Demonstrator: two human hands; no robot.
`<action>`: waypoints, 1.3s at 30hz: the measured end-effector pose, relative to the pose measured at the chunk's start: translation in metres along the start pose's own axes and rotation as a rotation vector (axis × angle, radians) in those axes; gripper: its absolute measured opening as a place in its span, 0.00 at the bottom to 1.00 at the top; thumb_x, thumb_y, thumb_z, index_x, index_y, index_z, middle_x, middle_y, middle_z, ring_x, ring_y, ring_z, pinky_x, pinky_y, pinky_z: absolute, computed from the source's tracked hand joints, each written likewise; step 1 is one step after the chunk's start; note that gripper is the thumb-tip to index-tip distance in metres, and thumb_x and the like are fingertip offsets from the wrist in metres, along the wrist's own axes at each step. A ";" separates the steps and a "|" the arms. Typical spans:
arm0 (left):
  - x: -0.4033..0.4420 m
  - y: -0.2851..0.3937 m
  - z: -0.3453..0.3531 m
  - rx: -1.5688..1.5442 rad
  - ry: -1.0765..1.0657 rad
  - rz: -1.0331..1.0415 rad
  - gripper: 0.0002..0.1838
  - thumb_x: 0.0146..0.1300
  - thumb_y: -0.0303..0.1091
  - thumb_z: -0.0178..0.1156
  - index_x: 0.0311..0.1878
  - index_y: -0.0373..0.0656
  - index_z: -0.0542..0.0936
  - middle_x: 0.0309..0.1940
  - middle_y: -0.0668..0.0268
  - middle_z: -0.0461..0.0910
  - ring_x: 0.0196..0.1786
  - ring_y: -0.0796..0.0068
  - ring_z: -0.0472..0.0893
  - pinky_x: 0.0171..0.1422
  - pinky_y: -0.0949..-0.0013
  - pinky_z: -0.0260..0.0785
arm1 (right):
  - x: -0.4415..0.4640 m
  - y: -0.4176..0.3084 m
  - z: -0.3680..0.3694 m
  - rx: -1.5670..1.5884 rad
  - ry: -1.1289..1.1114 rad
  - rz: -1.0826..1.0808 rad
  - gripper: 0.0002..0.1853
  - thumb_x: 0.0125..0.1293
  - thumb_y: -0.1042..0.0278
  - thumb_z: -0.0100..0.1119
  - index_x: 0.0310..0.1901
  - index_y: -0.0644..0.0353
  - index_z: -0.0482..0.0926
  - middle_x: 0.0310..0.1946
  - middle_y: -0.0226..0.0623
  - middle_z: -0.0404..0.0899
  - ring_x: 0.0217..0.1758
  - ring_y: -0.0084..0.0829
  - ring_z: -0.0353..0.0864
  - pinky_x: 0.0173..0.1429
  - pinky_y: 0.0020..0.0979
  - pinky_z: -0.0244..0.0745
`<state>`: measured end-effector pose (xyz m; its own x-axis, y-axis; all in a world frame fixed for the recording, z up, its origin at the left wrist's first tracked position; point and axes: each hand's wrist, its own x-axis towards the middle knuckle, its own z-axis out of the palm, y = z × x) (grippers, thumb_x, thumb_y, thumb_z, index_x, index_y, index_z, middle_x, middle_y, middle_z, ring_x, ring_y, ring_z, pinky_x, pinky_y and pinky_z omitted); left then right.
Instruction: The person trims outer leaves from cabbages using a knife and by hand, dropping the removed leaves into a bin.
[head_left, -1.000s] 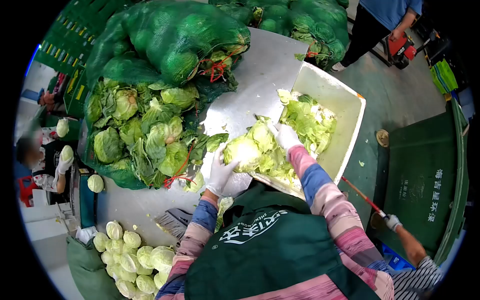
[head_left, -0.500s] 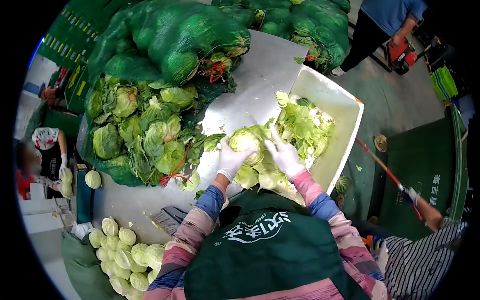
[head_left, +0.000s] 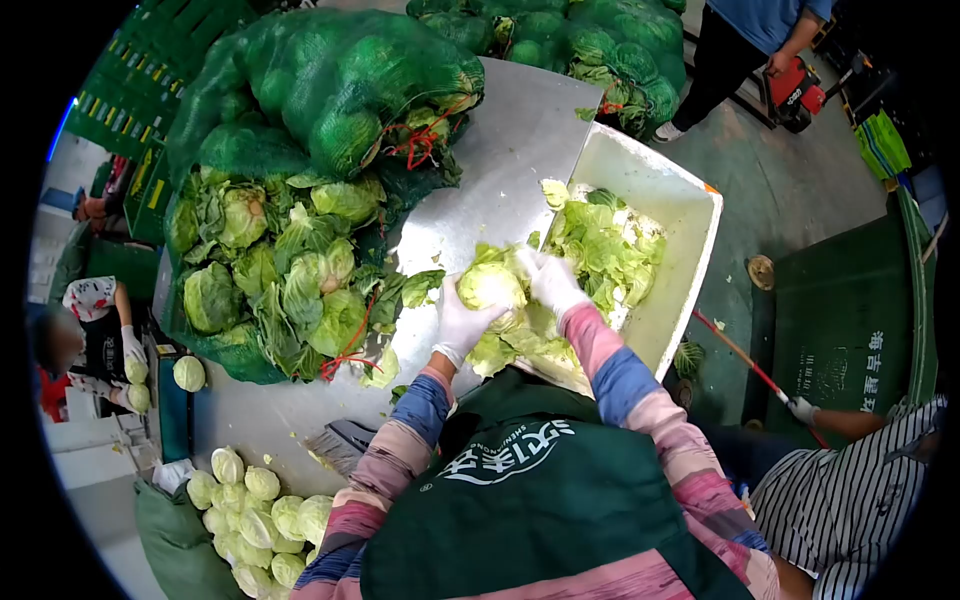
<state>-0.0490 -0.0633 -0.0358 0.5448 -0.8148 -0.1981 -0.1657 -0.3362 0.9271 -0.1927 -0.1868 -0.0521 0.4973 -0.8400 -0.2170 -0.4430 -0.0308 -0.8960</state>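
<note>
My gloved left hand is closed around the lower left side of a pale green cabbage, holding it above the near edge of the metal table. On the cabbage's right side is my gloved right hand, smeared by motion, with its fingertips turned towards the head; whether they grip a leaf cannot be made out. Loose outer leaves fill part of a white box just beyond my right hand. More leaves hang below the cabbage, in front of my apron.
An opened green net sack of cabbages lies left, beneath a full sack. Trimmed cabbages are piled lower left. A co-worker handles cabbages at far left. A person in stripes grips a red-and-white pole at right.
My right hand has moved left and up against the cabbage, its fingers now blurred. The left hand keeps its hold. The person in stripes has moved down the pole, and the camera view has shifted slightly.
</note>
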 end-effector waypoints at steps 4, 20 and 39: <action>-0.004 -0.020 -0.028 0.121 -0.012 0.167 0.47 0.41 0.42 0.79 0.61 0.32 0.65 0.49 0.49 0.76 0.52 0.61 0.78 0.59 0.63 0.72 | 0.032 0.091 0.006 -0.216 0.028 -0.011 0.26 0.72 0.45 0.44 0.63 0.52 0.73 0.49 0.55 0.79 0.53 0.52 0.78 0.59 0.41 0.71; 0.005 0.012 0.011 0.567 0.016 0.153 0.54 0.35 0.49 0.79 0.64 0.29 0.66 0.55 0.47 0.74 0.58 0.53 0.73 0.63 0.60 0.67 | -0.039 -0.027 -0.023 -0.581 -0.095 -0.218 0.32 0.72 0.42 0.41 0.74 0.41 0.51 0.19 0.49 0.78 0.21 0.50 0.78 0.29 0.47 0.72; -0.009 0.036 -0.031 0.911 0.109 0.403 0.54 0.38 0.58 0.76 0.66 0.35 0.67 0.49 0.47 0.74 0.55 0.48 0.70 0.59 0.53 0.64 | -0.001 0.009 -0.022 -0.189 -0.035 0.049 0.45 0.61 0.32 0.54 0.73 0.50 0.56 0.40 0.54 0.82 0.43 0.46 0.83 0.51 0.39 0.75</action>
<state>-0.0347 -0.0530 0.0091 0.3742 -0.9152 0.1496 -0.8962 -0.3155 0.3121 -0.2137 -0.1981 -0.0519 0.4955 -0.8240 -0.2750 -0.5979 -0.0939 -0.7961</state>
